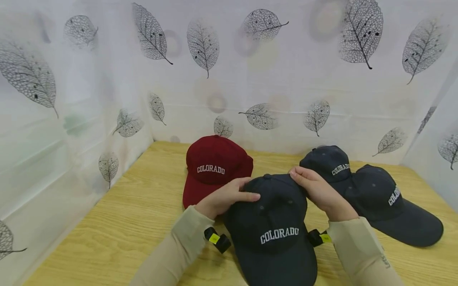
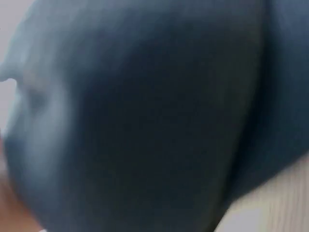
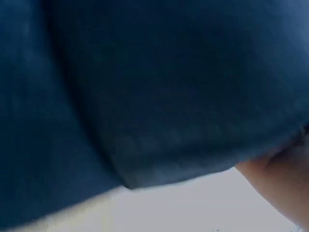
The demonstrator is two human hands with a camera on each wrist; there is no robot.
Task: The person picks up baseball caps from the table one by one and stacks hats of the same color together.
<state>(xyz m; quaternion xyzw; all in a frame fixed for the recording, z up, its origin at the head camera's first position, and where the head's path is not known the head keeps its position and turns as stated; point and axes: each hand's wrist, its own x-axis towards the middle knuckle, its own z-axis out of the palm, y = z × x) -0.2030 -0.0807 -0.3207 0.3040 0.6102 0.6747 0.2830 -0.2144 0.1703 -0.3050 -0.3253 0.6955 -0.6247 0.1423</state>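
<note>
A dark navy baseball cap [image 1: 268,214] with white COLORADO lettering hangs between both hands, its brim toward the person. My left hand [image 1: 229,196] grips the cap's left side, thumb lying on the crown and the other fingers mostly hidden. On the opposite side my right hand [image 1: 320,190] pinches the crown near its top, part of its fingers out of sight behind the fabric. The same navy cap [image 2: 145,116] fills the left wrist view, blurred. In the right wrist view the cap [image 3: 183,87] covers most of the frame, with part of the right hand [image 3: 280,183] at its edge.
A dark red COLORADO cap [image 1: 216,159] sits on the wooden table [image 1: 143,214] behind the left hand. Two more navy caps, a rear one [image 1: 325,161] and a front one [image 1: 379,198], lie at the right, touching. A leaf-patterned curtain [image 1: 229,87] borders the back and sides.
</note>
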